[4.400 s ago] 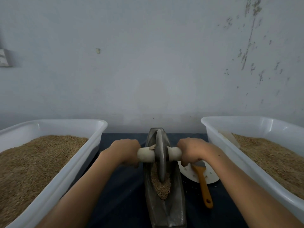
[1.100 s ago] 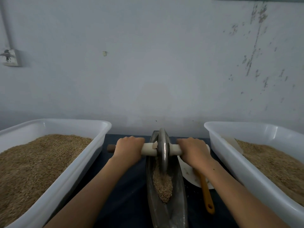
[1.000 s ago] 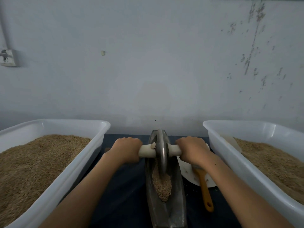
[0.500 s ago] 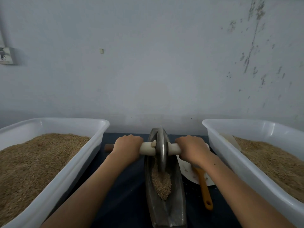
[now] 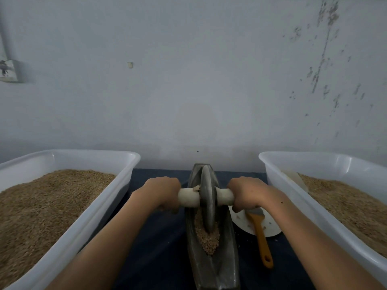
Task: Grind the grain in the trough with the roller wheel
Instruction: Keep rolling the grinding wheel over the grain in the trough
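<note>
Both hands — left hand (image 5: 162,192) at 9 o'clock, right hand (image 5: 249,193) at 3 — have fingers curled tight around the roller wheel (image 5: 207,203) handle, over the grain (image 5: 207,237).

No readable text, labels, brands or numbers anywhere in view.

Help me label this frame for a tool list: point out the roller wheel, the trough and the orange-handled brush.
roller wheel (image 5: 207,203): head view, on the disc's rim face.
trough (image 5: 227,256): head view, on its bare right wall.
orange-handled brush (image 5: 261,239): head view, mid handle.
</note>
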A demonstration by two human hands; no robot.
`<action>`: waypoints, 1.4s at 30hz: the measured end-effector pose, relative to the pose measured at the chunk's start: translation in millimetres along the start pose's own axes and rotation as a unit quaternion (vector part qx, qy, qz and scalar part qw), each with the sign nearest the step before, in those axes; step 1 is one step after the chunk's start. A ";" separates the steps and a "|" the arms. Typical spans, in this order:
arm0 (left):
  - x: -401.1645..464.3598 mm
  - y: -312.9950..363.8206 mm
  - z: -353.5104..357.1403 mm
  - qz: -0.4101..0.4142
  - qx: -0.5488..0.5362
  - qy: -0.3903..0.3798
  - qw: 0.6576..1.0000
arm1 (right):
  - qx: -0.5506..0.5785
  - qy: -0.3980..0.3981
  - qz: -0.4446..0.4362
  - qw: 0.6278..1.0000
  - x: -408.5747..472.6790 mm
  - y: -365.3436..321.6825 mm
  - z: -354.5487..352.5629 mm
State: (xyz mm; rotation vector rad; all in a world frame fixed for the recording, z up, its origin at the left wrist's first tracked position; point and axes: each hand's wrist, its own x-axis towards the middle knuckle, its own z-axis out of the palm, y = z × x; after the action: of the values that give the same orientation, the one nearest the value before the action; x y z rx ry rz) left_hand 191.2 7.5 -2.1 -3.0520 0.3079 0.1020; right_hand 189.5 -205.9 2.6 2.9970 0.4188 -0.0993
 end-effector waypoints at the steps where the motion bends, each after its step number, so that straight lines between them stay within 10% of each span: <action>1: 0.6 0.9 1.3 -0.003 0.018 0.030 0.999 | 0.000 0.016 0.003 1.000 0.6 0.1 0.8; 9: 6.7 1.4 15.6 0.002 0.046 0.217 0.975 | -0.007 0.180 0.027 0.983 5.3 -4.9 12.4; 19: 2.2 -4.2 1.0 0.011 -0.024 -0.041 0.999 | 0.028 -0.047 0.006 0.998 -1.6 0.2 -2.3; 31: 7.2 0.6 18.8 -0.013 0.038 0.225 0.973 | -0.020 0.200 0.029 0.979 5.7 -6.3 14.2; 42: 1.9 -4.5 2.1 0.022 0.006 0.001 1.000 | 0.023 -0.036 0.018 0.999 -3.1 -1.2 -2.6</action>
State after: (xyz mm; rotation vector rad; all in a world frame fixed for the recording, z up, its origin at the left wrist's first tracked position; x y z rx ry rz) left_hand 193.9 11.7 -4.0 -3.0350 0.3740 0.0999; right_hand 186.4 -205.3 5.2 3.0331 0.3600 -0.2171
